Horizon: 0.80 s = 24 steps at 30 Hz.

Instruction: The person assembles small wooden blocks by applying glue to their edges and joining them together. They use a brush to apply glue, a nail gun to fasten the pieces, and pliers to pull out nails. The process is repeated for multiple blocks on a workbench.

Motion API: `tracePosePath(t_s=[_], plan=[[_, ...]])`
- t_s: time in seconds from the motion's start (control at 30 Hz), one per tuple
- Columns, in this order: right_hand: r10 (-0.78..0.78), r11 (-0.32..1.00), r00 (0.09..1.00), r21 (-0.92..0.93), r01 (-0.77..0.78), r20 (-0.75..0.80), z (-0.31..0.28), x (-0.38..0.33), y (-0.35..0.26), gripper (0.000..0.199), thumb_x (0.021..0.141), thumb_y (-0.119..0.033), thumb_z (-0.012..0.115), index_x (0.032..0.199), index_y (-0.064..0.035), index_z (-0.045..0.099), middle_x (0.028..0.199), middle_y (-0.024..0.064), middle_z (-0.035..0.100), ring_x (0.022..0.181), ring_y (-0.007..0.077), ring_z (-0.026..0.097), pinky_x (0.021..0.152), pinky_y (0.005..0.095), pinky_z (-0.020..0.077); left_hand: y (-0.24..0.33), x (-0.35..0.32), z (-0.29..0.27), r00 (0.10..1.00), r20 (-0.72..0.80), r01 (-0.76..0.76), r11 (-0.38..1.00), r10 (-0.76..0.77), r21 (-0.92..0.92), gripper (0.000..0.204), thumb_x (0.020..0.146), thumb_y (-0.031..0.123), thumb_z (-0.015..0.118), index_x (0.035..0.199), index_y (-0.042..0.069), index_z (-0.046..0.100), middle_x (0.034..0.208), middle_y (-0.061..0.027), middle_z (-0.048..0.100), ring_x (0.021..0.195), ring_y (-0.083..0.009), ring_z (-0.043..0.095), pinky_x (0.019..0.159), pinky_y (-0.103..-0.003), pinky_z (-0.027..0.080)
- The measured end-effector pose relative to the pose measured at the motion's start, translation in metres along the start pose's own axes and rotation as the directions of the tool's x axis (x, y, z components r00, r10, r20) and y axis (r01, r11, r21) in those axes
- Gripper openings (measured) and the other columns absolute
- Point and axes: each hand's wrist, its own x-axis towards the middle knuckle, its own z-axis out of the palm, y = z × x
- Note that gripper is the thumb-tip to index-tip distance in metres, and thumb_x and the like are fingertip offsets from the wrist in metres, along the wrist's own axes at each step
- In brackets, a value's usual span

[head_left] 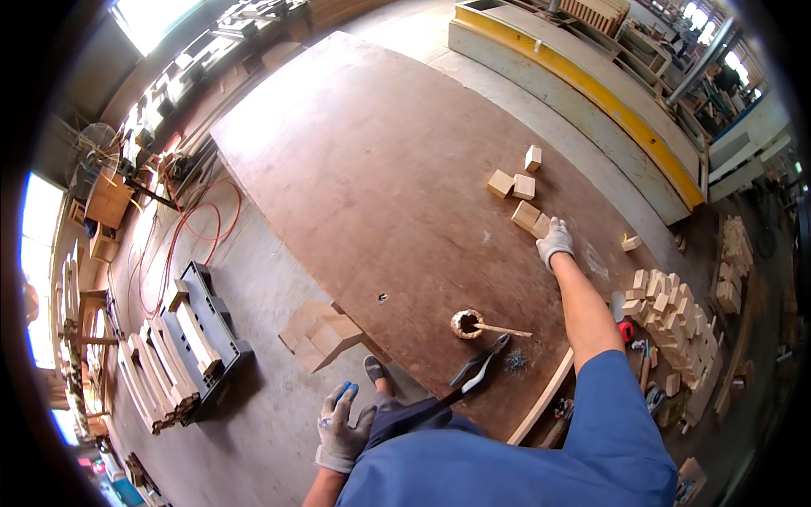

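Workshop floor, concrete, daylit; upon it, a broad brown flat-topped table (397, 194), running away from the wearer. My entries, from the hands outward.

Right hand (556, 241), pale-gloved: arm extended over the table, fingers forward against or just beside a small pale squared wooden block (541, 226); whether they grip it, I cannot tell. Left hand (340, 428), pale-gloved with blue fingertips: fingers parted and partly bent, nothing visible in them, off the table's near edge, beside the wearer's body.

Governing relation, as I judge it: the block lies at the right fingertips, on their left side; the right hand is by far the nearer, the left well apart. A second pale wooden block (525, 215) adjoins it, the pair forming a short row slanting to the upper left. Each block's own long axis: I cannot tell.

Farther out: three loose pale wooden blocks (524, 186), beyond the pair; one lone pale block (632, 242), to the hand's right. Nearer the wearer: a round brown-stained pot (457, 324) with a thin wooden stick (504, 329). Lower right: a stacked heap of pale wooden blocks (667, 308).
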Motion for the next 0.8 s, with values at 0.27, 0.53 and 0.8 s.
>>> tracePosePath(t_s=[0.27, 0.53, 0.8], plan=[[0.126, 0.583, 0.943, 0.746, -0.323, 0.309, 0.016, -0.039, 0.036, 0.038, 0.088, -0.02, 0.077, 0.123, -0.0054, 0.067, 0.109, 0.0197, 0.074, 0.099, 0.0362, 0.073, 0.091, 0.0511, 0.0605, -0.006, 0.005, 0.002, 0.998, 0.051, -0.024, 0.999, 0.026, -0.043, 0.049, 0.079, 0.012, 0.089, 0.124, 0.003, 0.071, 0.124, -0.0214, 0.071, 0.11, -0.0395, 0.072, 0.093, -0.045, 0.059], [-0.267, -0.584, 0.882, 0.663, -0.469, 0.39, -0.015, -0.207, 0.111, 0.056, 0.097, -0.053, 0.056, 0.123, -0.0057, 0.072, 0.105, 0.0201, 0.076, 0.085, 0.0344, 0.072, 0.078, 0.0503, 0.0608, -0.029, 0.028, 0.019, 0.943, 0.191, -0.24, 0.954, 0.273, -0.179, 0.047, 0.081, 0.018, 0.087, 0.123, 0.005, 0.07, 0.122, -0.0191, 0.072, 0.104, -0.0378, 0.072, 0.088, -0.046, 0.06], [-0.393, -0.52, 0.857, 0.688, -0.506, 0.334, -0.069, -0.365, 0.054, 0.066, 0.098, -0.055, 0.057, 0.135, -0.0018, 0.065, 0.112, 0.0249, 0.074, 0.086, 0.0392, 0.073, 0.08, 0.053, 0.0611, -0.012, 0.058, 0.038, 0.835, 0.309, -0.3, 0.847, 0.456, -0.439, 0.047, 0.086, 0.024, 0.085, 0.128, 0.007, 0.072, 0.122, -0.0191, 0.072, 0.107, -0.038, 0.072, 0.09, -0.046, 0.059]])
